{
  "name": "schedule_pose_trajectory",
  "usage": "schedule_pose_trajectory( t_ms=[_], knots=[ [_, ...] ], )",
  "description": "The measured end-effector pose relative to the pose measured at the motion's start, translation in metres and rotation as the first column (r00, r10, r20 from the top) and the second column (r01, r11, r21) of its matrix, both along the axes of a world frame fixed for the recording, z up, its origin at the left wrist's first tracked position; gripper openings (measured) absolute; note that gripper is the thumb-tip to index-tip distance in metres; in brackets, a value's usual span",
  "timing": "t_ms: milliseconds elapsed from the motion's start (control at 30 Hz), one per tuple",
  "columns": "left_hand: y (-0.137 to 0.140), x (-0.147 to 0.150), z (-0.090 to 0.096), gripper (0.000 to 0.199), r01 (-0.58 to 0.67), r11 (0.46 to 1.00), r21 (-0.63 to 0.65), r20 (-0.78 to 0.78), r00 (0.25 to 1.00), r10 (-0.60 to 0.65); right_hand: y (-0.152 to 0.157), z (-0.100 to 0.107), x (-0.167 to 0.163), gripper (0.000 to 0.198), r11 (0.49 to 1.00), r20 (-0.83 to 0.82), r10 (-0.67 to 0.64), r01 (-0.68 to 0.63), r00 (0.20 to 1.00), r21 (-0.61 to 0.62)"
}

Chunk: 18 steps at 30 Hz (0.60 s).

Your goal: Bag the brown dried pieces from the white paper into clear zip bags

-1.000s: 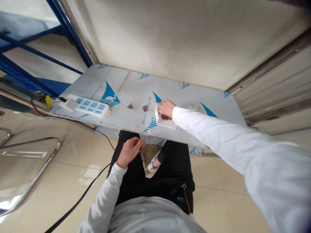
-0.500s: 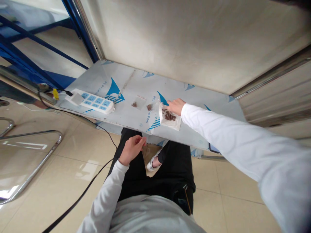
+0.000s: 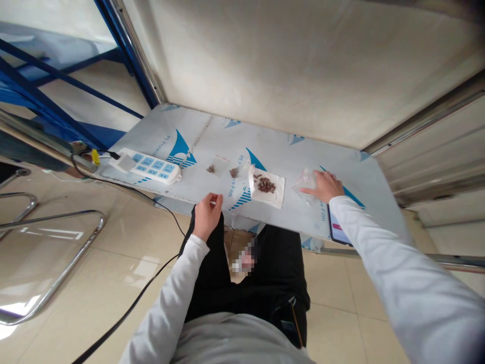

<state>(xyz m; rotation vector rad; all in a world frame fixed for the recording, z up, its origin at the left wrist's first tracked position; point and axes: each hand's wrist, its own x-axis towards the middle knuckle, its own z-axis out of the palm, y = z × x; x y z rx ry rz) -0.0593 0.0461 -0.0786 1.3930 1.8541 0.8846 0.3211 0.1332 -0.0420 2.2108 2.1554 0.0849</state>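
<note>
My left hand is at the table's front edge, above my left thigh. Its fingers are pinched together, and a tiny pale bit shows at the tips, too small to name. Further right, my right hand reaches over some clear plastic bags, thumb and fingers apart and touching them. Between the hands, a pile of small brown pellet-like pieces rests on a white paper packet. To its left lie a small clear bag with brown bits and another small zip bag with brown bits.
A white power strip with blue sockets sits on the left of the film-covered table. Its black cable hangs to the floor. A phone lies by the front edge under my right forearm. A metal chair frame stands left.
My right hand has left the white paper packet and moved right to the clear plastic bags. My left hand has risen slightly toward the table edge, still pinched.
</note>
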Motion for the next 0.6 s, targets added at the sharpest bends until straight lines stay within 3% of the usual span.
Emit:
schedule_pose_trajectory(
  t_ms=[67,133,233,300,367,433,533,600],
  knots=[
    [0.032,0.011,-0.001,0.029,0.002,0.996,0.090,-0.086,0.996,0.005,-0.014,-0.013,0.001,0.099,0.997,-0.070,-0.045,0.050,0.997,0.059],
    [0.065,0.024,-0.005,0.030,0.078,0.984,0.157,-0.185,0.981,-0.048,-0.027,-0.017,-0.007,0.103,0.985,-0.164,-0.050,0.076,0.985,0.158],
    [0.100,0.042,-0.013,0.041,0.254,0.953,0.164,-0.427,0.889,-0.163,-0.049,-0.014,-0.025,0.081,0.949,-0.297,-0.017,0.109,0.955,0.296],
    [0.110,0.049,-0.017,0.032,0.332,0.935,0.121,-0.532,0.817,-0.221,-0.067,-0.013,-0.037,0.067,0.920,-0.368,0.013,0.133,0.930,0.368],
    [0.112,0.049,-0.019,0.022,0.352,0.929,0.110,-0.572,0.787,-0.231,-0.087,-0.014,-0.049,0.058,0.891,-0.428,0.033,0.168,0.903,0.423],
    [0.108,0.043,-0.019,0.026,0.332,0.934,0.134,-0.585,0.787,-0.196,-0.108,-0.018,-0.061,0.051,0.864,-0.487,0.041,0.214,0.873,0.456],
    [0.091,0.032,-0.007,0.031,0.200,0.948,0.246,-0.542,0.840,-0.037,-0.133,-0.018,-0.087,0.043,0.839,-0.592,0.047,0.289,0.805,0.460],
    [0.070,0.029,0.006,0.033,0.080,0.931,0.356,-0.429,0.899,0.087,-0.143,-0.010,-0.109,0.037,0.847,-0.699,0.079,0.322,0.711,0.423]
  ],
)
